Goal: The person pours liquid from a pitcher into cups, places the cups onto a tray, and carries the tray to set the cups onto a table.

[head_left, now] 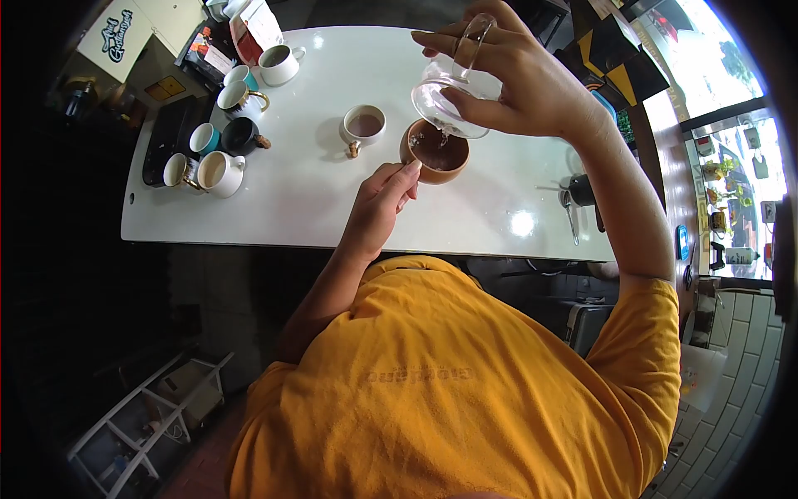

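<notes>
One shirt (465, 382), left grip (389, 193) holding one brown cup (445, 173), right grip (519, 87) one glass pitcher (430, 98).

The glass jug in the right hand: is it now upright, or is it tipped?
Tipped. The glass jug leans over the brown cup, and a thin stream of clear liquid falls into it.

The shirt (499, 432) is mustard yellow, the desk (303, 195) white. The cup (444, 175) is brown, the box (611, 54) black with yellow shapes
</notes>
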`<state>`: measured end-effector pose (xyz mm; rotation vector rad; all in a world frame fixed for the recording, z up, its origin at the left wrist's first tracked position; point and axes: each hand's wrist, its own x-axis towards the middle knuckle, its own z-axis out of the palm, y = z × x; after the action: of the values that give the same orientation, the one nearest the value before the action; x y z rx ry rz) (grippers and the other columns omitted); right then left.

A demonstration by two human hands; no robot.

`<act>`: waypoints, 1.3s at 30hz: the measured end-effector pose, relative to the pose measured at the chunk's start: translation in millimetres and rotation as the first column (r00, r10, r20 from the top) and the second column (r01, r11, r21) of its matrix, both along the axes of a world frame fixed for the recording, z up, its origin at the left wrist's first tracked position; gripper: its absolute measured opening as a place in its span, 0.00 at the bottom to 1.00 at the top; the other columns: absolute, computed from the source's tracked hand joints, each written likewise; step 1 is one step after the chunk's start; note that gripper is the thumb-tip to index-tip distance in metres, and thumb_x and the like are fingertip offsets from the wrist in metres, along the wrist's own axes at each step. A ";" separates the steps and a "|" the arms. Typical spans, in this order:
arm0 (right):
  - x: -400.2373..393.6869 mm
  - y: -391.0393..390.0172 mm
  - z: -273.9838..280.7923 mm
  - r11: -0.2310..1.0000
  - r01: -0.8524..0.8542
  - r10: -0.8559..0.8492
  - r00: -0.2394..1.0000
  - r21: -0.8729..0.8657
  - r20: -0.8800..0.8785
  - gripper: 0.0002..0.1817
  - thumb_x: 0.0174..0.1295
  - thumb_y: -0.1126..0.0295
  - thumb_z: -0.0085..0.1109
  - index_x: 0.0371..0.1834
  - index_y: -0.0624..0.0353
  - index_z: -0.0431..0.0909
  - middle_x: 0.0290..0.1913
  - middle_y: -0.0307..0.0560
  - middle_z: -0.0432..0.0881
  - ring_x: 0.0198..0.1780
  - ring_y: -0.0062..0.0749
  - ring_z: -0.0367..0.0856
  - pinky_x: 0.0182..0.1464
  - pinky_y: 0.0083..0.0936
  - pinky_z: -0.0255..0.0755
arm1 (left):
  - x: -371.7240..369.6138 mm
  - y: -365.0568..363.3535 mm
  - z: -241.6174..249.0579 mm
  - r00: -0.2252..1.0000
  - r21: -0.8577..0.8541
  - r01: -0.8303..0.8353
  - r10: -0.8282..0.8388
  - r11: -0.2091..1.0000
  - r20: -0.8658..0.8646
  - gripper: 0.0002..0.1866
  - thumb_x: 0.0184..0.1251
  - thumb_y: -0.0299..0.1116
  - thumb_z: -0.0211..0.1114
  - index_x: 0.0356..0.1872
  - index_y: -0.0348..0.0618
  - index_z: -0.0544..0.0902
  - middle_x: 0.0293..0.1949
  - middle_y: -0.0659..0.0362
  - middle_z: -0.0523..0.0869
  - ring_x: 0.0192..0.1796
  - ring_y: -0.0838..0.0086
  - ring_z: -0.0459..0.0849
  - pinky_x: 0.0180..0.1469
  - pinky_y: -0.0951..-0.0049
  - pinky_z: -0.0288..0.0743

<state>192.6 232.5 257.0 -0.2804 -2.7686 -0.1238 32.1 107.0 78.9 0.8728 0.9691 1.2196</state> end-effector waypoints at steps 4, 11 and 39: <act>0.7 0.2 -1.6 1.000 -0.019 0.019 1.000 -0.001 -0.024 0.31 0.57 0.58 0.61 0.60 0.68 0.73 0.38 0.54 0.84 0.47 0.43 0.77 0.61 0.39 0.61 | 0.3 -0.3 0.7 1.000 -0.005 0.003 -0.003 1.000 0.009 0.17 0.73 0.45 0.55 0.28 0.44 0.76 0.24 0.69 0.71 0.26 0.88 0.62 0.29 0.85 0.54; 1.8 -0.5 -0.5 1.000 -0.017 0.017 1.000 0.007 -0.001 0.31 0.57 0.58 0.61 0.60 0.67 0.74 0.41 0.53 0.84 0.47 0.41 0.78 0.61 0.39 0.62 | -0.8 -2.2 4.9 1.000 -0.028 0.021 -0.021 0.999 0.019 0.16 0.73 0.44 0.55 0.28 0.44 0.75 0.26 0.69 0.70 0.29 0.86 0.62 0.33 0.84 0.59; -10.0 2.6 -13.5 0.993 -0.053 0.052 0.999 0.102 0.008 0.21 0.55 0.62 0.61 0.49 0.64 0.82 0.51 0.51 0.85 0.51 0.44 0.79 0.68 0.41 0.59 | -3.3 -3.4 5.7 0.997 -0.007 -0.054 0.054 0.999 0.051 0.16 0.74 0.43 0.55 0.28 0.44 0.75 0.25 0.69 0.71 0.28 0.87 0.63 0.31 0.83 0.58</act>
<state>182.6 235.1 243.5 -0.1811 -2.7609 -0.2526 28.8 103.6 84.5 0.8114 0.9604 1.2786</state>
